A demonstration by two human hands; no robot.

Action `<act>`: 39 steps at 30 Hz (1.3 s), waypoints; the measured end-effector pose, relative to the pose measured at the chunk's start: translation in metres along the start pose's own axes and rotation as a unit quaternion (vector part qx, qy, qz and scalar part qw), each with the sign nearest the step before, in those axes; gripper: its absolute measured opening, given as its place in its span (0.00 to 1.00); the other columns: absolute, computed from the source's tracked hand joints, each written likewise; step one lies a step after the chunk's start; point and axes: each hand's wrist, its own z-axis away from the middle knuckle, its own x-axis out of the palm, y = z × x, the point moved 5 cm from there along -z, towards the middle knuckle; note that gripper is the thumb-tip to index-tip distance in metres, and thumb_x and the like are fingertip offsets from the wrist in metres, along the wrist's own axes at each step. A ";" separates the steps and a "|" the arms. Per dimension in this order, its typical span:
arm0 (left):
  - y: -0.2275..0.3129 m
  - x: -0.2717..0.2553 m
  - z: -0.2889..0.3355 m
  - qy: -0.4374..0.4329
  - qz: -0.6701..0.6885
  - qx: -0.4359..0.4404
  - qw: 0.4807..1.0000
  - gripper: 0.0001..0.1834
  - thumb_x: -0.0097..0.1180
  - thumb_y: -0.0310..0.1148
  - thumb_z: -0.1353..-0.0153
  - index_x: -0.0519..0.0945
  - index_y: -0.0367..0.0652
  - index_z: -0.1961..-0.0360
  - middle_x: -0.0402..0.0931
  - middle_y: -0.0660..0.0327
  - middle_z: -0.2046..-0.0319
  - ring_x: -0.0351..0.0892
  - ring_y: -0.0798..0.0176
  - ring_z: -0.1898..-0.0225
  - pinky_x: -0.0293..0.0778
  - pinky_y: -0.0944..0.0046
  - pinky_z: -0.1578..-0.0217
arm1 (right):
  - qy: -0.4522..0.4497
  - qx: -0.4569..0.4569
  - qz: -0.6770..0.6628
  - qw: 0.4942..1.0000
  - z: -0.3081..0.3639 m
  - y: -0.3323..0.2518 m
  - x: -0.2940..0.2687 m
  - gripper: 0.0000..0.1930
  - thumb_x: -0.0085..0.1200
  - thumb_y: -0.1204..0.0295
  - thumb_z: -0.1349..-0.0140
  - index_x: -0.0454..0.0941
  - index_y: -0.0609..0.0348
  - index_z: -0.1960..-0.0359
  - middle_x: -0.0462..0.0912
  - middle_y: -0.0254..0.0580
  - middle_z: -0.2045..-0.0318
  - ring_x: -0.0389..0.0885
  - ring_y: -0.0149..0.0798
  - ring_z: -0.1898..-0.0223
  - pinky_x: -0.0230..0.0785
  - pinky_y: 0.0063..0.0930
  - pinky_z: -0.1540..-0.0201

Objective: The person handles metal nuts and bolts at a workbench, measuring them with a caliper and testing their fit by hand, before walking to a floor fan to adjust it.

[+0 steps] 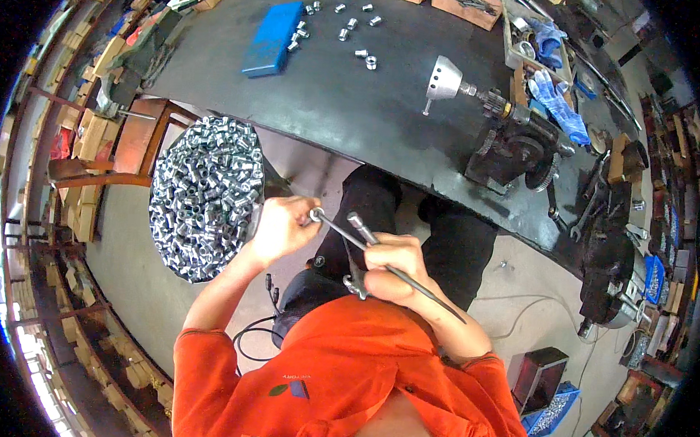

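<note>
My left hand (282, 230) is closed around a small metal sleeve (316, 214), with the fingertips pinching it in front of my lap. In my right fist (394, 268) is a long thin metal rod (432, 295); its far end meets the sleeve, though whether it sits inside cannot be made out. A shorter metal piece with a cylindrical end (358, 220) also sticks out of the right fist. Below that hand shows a shiny metal end (354, 285), whose kind is unclear. Just left of my left hand, a large heap of silvery sleeves (204, 198) fills a round container.
On the dark workbench (323, 102) lie a blue block (273, 38) and several loose sleeves (351, 24). A black clamping device with a silver cone (445, 78) stands at the right, near wrenches (589, 204) and blue gloves (558, 106). A wooden chair (137, 145) stands left.
</note>
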 end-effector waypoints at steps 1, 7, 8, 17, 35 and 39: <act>-0.003 -0.005 -0.002 -0.012 0.021 -0.025 0.999 0.08 0.59 0.27 0.56 0.80 0.38 0.72 0.72 0.57 0.85 0.73 0.58 0.84 0.69 0.62 0.80 | 0.003 -0.011 0.012 1.000 0.000 -0.007 -0.004 0.13 0.52 0.72 0.59 0.58 0.58 0.88 0.58 0.41 0.88 0.62 0.43 0.86 0.51 0.36 0.84; 0.004 -0.005 -0.007 0.007 0.068 -0.027 0.997 0.08 0.59 0.23 0.59 0.78 0.37 0.73 0.66 0.60 0.86 0.65 0.67 0.86 0.62 0.66 0.82 | 0.022 -0.014 0.036 0.999 0.006 -0.002 0.002 0.15 0.52 0.67 0.58 0.57 0.57 0.89 0.57 0.39 0.87 0.58 0.39 0.87 0.47 0.34 0.84; 0.005 -0.004 -0.009 0.007 0.068 -0.019 0.997 0.09 0.59 0.23 0.59 0.78 0.38 0.73 0.66 0.60 0.86 0.65 0.67 0.86 0.62 0.66 0.82 | 0.019 -0.017 0.034 0.999 0.006 -0.002 0.002 0.16 0.52 0.68 0.57 0.57 0.57 0.88 0.57 0.39 0.86 0.58 0.40 0.87 0.47 0.35 0.85; 0.013 -0.001 -0.011 0.002 0.012 0.036 0.999 0.11 0.60 0.24 0.62 0.79 0.40 0.72 0.68 0.60 0.85 0.68 0.61 0.86 0.64 0.63 0.82 | 0.030 0.016 0.014 0.999 0.006 0.008 0.006 0.14 0.52 0.69 0.57 0.59 0.58 0.87 0.58 0.40 0.86 0.59 0.40 0.87 0.49 0.34 0.84; 0.014 0.022 -0.072 -0.026 -0.054 0.049 0.997 0.12 0.57 0.34 0.56 0.82 0.45 0.68 0.79 0.53 0.78 0.79 0.48 0.74 0.76 0.52 0.70 | 0.146 0.011 0.150 0.978 0.016 0.001 -0.039 0.13 0.52 0.70 0.62 0.59 0.57 0.88 0.59 0.38 0.86 0.59 0.39 0.87 0.48 0.33 0.83; -0.015 0.022 -0.134 0.000 -0.132 0.017 0.991 0.12 0.57 0.38 0.54 0.81 0.42 0.71 0.77 0.49 0.79 0.78 0.42 0.72 0.75 0.50 0.67 | 0.197 -0.009 0.181 0.964 0.018 -0.005 -0.054 0.12 0.49 0.79 0.68 0.56 0.56 0.91 0.57 0.36 0.88 0.59 0.35 0.87 0.46 0.28 0.84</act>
